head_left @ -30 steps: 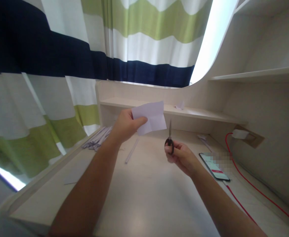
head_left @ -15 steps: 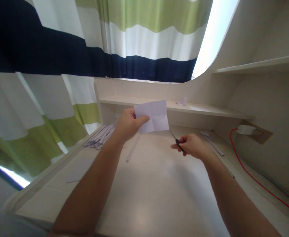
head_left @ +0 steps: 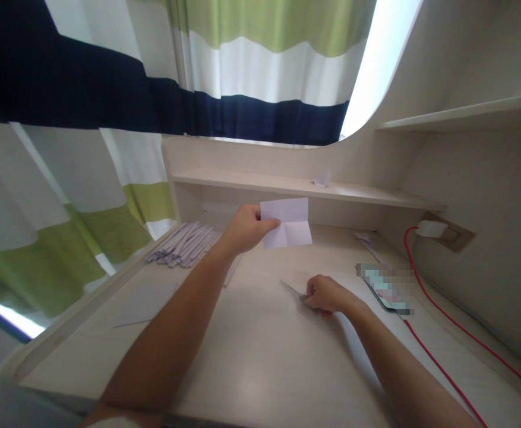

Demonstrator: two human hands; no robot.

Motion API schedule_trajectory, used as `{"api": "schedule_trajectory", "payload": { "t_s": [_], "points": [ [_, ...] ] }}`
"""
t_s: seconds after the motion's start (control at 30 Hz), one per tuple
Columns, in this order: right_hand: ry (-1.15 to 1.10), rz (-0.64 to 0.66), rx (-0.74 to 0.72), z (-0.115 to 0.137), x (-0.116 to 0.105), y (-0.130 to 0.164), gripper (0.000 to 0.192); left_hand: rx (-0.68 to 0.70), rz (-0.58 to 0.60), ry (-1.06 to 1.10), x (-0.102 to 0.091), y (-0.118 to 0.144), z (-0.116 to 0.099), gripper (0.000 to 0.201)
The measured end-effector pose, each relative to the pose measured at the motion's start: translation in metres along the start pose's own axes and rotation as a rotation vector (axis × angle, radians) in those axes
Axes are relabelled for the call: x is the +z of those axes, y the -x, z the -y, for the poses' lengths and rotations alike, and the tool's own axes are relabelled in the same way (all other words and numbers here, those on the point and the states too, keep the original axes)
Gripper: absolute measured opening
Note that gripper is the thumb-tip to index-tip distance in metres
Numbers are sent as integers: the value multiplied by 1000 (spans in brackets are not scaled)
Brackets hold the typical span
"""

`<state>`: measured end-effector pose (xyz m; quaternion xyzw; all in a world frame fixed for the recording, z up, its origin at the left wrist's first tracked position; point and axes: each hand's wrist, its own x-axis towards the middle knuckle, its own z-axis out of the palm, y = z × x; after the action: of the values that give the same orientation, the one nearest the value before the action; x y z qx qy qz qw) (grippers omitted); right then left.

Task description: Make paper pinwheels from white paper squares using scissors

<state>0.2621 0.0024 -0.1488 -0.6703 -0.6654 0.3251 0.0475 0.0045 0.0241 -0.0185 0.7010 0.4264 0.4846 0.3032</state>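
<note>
A creased sheet of white paper (head_left: pixel 293 223) is held up above the desk, pinched at its left edge by my left hand (head_left: pixel 249 227), thumb in front. Lower and to the right, my right hand (head_left: pixel 325 294) is closed around the handles of a pair of scissors (head_left: pixel 292 289). Their blades point left and away from me, apart from the paper. Beneath my left forearm a narrow paper strip (head_left: pixel 232 274) lies on the desk, partly hidden.
Many folded paper strips (head_left: pixel 186 244) are heaped at the desk's left, near a flat paper sheet (head_left: pixel 142 303). A phone (head_left: pixel 382 288) lies on the right beside a red cable (head_left: pixel 447 312). A crumpled paper piece (head_left: pixel 321 179) sits on the shelf (head_left: pixel 251 181).
My right hand has lowered with the scissors, away from the paper. The left hand and paper have shifted slightly right and down. The phone, hidden before, now shows.
</note>
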Motion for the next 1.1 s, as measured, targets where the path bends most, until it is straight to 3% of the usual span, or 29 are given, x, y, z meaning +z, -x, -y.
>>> {"api": "schedule_trajectory", "payload": {
  "t_s": [0.23, 1.1],
  "points": [
    [-46, 70, -90, 0, -4, 12, 8, -1, 42, 4, -2, -1, 1, 18],
    [145, -121, -169, -1, 1, 19, 9, 22, 52, -59, -7, 3, -4, 24]
  ]
}}
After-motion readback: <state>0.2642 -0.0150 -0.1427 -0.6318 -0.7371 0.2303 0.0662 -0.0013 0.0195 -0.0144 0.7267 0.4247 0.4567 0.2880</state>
